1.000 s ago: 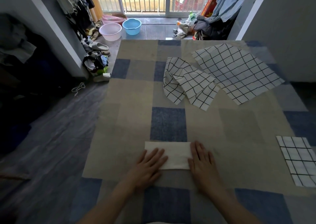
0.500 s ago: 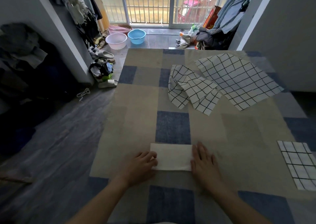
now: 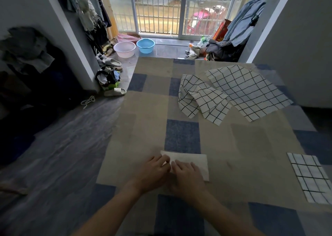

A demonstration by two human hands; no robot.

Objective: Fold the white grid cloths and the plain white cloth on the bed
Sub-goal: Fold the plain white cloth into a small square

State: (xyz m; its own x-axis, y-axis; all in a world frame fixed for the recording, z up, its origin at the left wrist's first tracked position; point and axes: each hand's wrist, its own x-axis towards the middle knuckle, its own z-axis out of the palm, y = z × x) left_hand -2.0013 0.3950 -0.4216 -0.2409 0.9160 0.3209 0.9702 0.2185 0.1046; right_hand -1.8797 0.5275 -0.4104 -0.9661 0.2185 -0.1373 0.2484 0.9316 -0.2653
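Plain cloth (image 3: 194, 161): folded into a small rectangle, lying on the bed (image 3: 251, 142) near its front edge, on a tan patch just below a blue square.
Left hand (image 3: 152, 172): fingers curled at the cloth's left end; it seems to pinch the near-left corner, though the hands crowd the spot and the hold itself is hard to see.
Right hand (image 3: 186, 177): fingers fairly straight, lying flat on the cloth's left half and touching the left hand's fingertips.
Crumpled grid cloth (image 3: 201, 97): unfolded, bunched on its left side, well beyond the hands towards the bed's far end.
Flat grid cloth (image 3: 248, 90): spread open just right of the crumpled one, their edges meeting.
Folded grid cloth (image 3: 310, 178): a neat rectangle at the bed's right edge, well apart from the hands.
Floor, left of bed: slippers (image 3: 113, 63), a heap of clothes, a white cord.
By the barred door: pink basin (image 3: 124, 49) and blue basin (image 3: 145, 45) side by side.
In the way: the two hands cover the plain cloth's left end.
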